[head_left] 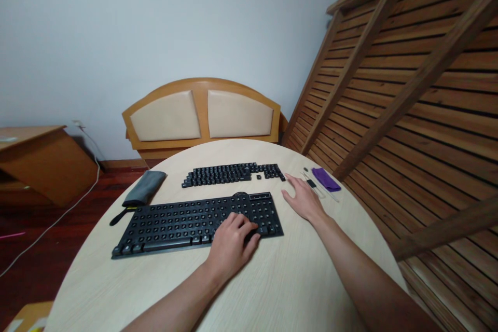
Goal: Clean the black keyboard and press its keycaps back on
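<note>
A black keyboard base with most of its keycaps off lies near the middle of the table; a few caps remain along its front row. My left hand rests over its right part, fingers bent and thumb apart from the index finger, with nothing visible in it. Behind the base, loose black keycaps lie in rows, and a single keycap sits apart from them. My right hand reaches to the right end of these rows. Its thumb and index finger are spread, the fingertips close to the end keycaps; whether they touch is unclear.
On the round table a grey pouch with a black strap lies at the left. A purple cloth, a small black object and thin pale wire-like pieces lie at the right. Wooden slats lean beside the table.
</note>
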### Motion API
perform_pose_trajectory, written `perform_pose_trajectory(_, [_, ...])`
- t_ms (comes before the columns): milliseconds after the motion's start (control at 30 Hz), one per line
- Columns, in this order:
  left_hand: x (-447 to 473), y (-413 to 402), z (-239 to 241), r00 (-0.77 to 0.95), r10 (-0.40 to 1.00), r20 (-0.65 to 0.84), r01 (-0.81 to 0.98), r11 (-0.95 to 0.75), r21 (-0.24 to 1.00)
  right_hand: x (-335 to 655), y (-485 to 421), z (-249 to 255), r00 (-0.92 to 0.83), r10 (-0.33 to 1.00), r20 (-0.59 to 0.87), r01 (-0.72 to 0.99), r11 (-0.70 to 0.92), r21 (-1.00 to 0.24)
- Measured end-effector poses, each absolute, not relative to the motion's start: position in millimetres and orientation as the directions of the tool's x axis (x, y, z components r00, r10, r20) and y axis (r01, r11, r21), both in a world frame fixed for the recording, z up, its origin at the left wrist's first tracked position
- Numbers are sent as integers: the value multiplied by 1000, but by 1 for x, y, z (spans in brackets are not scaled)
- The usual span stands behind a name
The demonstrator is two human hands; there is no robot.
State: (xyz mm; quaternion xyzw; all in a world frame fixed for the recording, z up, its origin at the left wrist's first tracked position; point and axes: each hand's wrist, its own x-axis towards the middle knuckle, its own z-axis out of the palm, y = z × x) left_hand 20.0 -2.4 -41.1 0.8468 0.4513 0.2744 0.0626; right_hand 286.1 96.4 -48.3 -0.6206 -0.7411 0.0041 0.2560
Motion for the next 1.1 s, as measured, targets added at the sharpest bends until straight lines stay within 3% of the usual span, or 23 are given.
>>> perform_pose_trajectory(200, [21,-2,-40,441,793,420,724,-591,356,280,105,-52,-56,960,274,969,118,-216])
perform_pose_trajectory(367, [20,-2,-41,438,798,413,730,-584,354,275,111,-52,-20,970,241,978,68,-195])
perform_pose_trajectory(733, [19,-1,-43,446,796,409,728,-588,352,276,89,-33,-99,968,231,985,127,-112])
perform_pose_trajectory(933, [19,-2,-42,446,792,417,726,-592,349,279,69,-18,-157,981,112,962,178,-205])
perform_pose_trajectory(1100, [19,-1,-42,449,797,403,725,-589,357,287,67,-14,-213,970,121,936,238,-261])
